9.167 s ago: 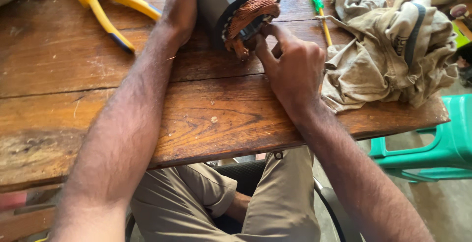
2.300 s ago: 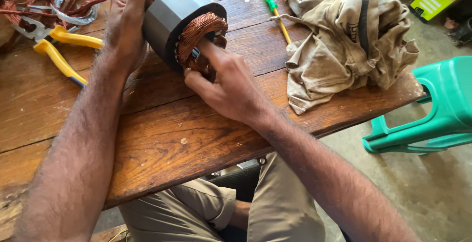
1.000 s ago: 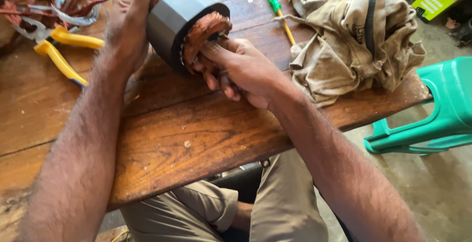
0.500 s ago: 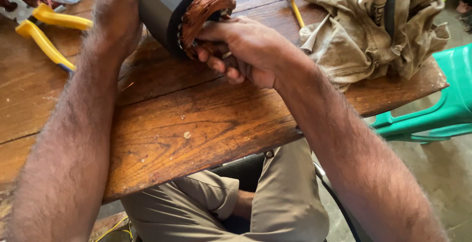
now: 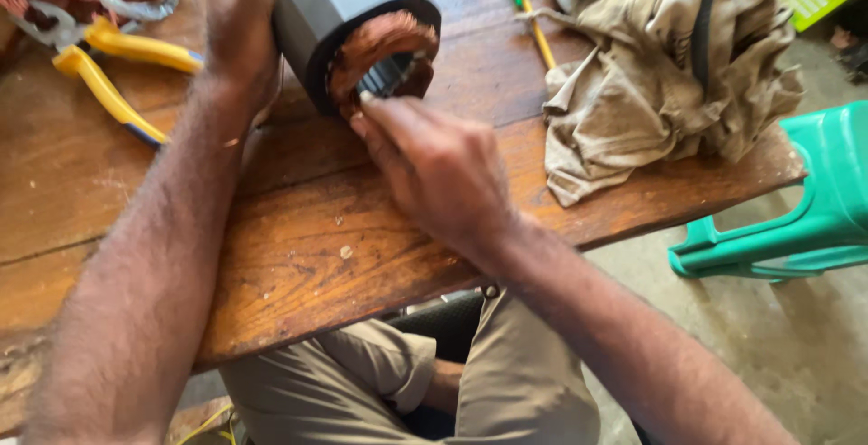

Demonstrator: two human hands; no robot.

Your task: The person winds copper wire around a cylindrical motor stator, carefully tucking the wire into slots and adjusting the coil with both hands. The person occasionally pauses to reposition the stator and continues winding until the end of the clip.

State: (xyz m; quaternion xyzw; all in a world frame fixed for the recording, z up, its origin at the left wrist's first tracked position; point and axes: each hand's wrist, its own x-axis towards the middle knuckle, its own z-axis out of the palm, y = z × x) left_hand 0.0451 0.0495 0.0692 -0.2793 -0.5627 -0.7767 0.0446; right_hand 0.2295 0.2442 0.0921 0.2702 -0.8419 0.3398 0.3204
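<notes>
My left hand (image 5: 240,24) braces the dark grey cylindrical motor stator (image 5: 339,11) lying sideways on the worn wooden table (image 5: 298,255) while right hand (image 5: 434,169) fingertips pinch at its copper winding (image 5: 380,47), which looks mostly intact, so most remains to do.

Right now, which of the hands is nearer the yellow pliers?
Left. The left hand grips the grey motor stator just beside the yellow pliers; the right hand is across, at the copper windings.
</notes>
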